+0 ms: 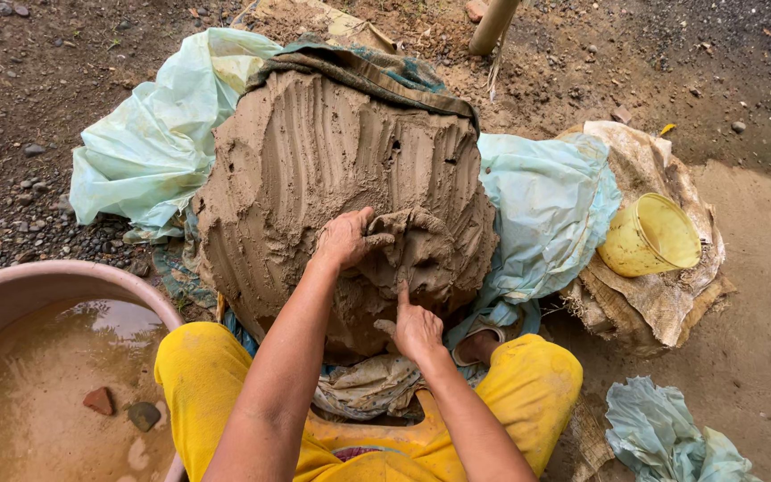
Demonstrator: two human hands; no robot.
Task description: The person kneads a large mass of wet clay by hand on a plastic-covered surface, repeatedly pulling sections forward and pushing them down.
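A big mound of wet brown clay, scored with finger grooves, sits in front of me on pale green plastic sheeting. My left hand digs into the clay near its lower middle, fingers curled around a torn lump that is peeling off the mound. My right hand presses against the mound's lower edge below that lump, index finger pointing up into the clay. Both hands are smeared with clay. My knees in yellow trousers frame the mound.
A pink basin of muddy water with stones in it stands at the lower left. A yellow plastic cup lies on sacking at the right. A bamboo pole rises behind. Crumpled plastic lies lower right on bare ground.
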